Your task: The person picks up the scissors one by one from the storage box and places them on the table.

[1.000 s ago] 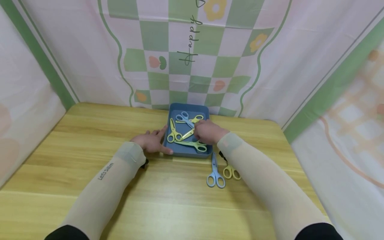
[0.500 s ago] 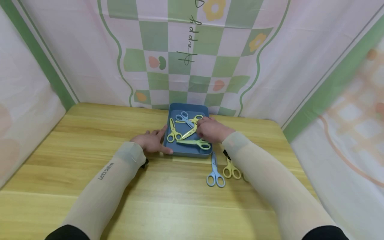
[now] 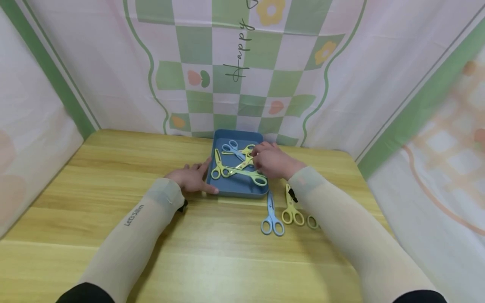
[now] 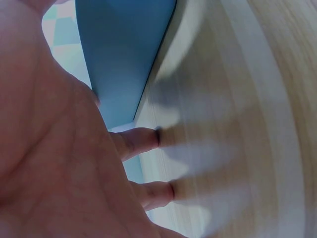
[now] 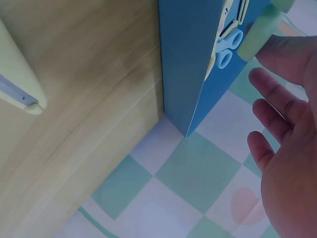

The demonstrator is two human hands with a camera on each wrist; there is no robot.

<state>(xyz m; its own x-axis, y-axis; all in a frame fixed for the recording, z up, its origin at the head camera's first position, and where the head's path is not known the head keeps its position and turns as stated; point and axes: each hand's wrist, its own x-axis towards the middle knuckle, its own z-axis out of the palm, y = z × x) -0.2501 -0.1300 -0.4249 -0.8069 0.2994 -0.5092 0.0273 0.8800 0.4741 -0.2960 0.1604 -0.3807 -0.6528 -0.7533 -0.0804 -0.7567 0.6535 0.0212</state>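
Note:
A shallow blue tray (image 3: 231,191) stands at the back of the table with several scissors in it. My left hand (image 3: 189,179) rests against its left wall, fingers spread and fairly straight, thumb at the near left corner. At the tray's right side, my right hand (image 3: 274,160) pinches the handle of light green scissors (image 3: 248,174); their blades point left over the tray. The right wrist view shows the green handle (image 5: 260,35) between thumb and fingers. Lying in the tray are blue scissors (image 3: 233,147) and yellow scissors (image 3: 218,166), with more yellow ones partly covered.
On the table (image 3: 212,256) before the tray lie blue scissors (image 3: 271,219) and yellow scissors (image 3: 289,210). A greenish scissor handle (image 3: 312,222) shows from under the right forearm. A checkered cloth (image 3: 227,97) hangs right behind the tray.
My right hand has shifted a little right and back, and the green scissors have slid right and tilted with it. My left hand stays in place.

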